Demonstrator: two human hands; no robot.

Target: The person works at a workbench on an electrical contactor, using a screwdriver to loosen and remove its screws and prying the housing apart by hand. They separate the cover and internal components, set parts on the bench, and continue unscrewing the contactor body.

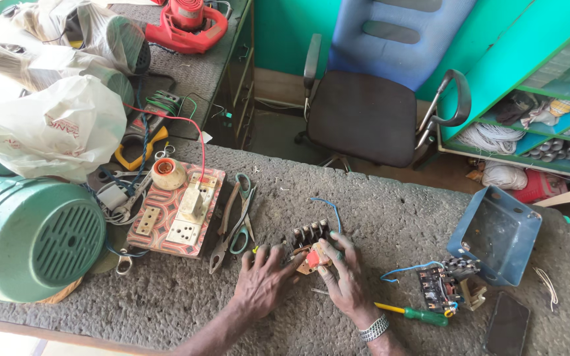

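Pressing both hands onto a small electrical block on a rough grey bench.

The left hand (pixel 262 280) lies spread and flat, fingertips touching the block's (pixel 310 245) near side; the right hand (pixel 344 277) curls over its orange part, fingers bent around it, though how tightly cannot be told. The block sits mid-bench (pixel 377 217), just right of the pliers (pixel 222 231), with a green-handled screwdriver (pixel 417 314) near the right wrist and an open blue metal box (pixel 496 234) farther right.
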